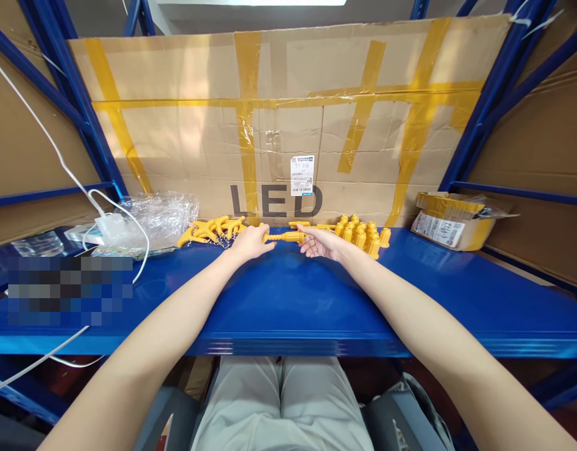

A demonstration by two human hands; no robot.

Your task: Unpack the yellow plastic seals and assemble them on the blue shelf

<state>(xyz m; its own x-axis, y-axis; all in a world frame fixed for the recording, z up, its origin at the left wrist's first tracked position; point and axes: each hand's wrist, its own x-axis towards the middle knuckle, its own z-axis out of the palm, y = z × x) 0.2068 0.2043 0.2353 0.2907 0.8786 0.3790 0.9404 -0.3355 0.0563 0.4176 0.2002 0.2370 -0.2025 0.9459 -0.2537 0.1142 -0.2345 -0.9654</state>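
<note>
Both bare arms stretch straight forward, forearms converging so the hands nearly meet. The left hand (250, 242) is knuckles-up, fingers curled under into a closed grip. The right hand (322, 243) lies rolled palm-up, fingers loosely bent, thumb toward the left; whether its grip is closed I cannot tell.

The scene is taken from a single camera worn on the head, faced forward and tilted downward. The blue shelf (288, 300) is met head-on and from close by, its front edge crossing the lower third of the frame. The upper half is filled by the cardboard panel (288, 125) behind it. The lens is centred on the yellow pin (283, 237), where the left hand (250, 241) and right hand (322, 243) meet. The wearer's lap (281, 401) is caught at bottom centre. Straight edges are bowed by the wide lens.
</note>
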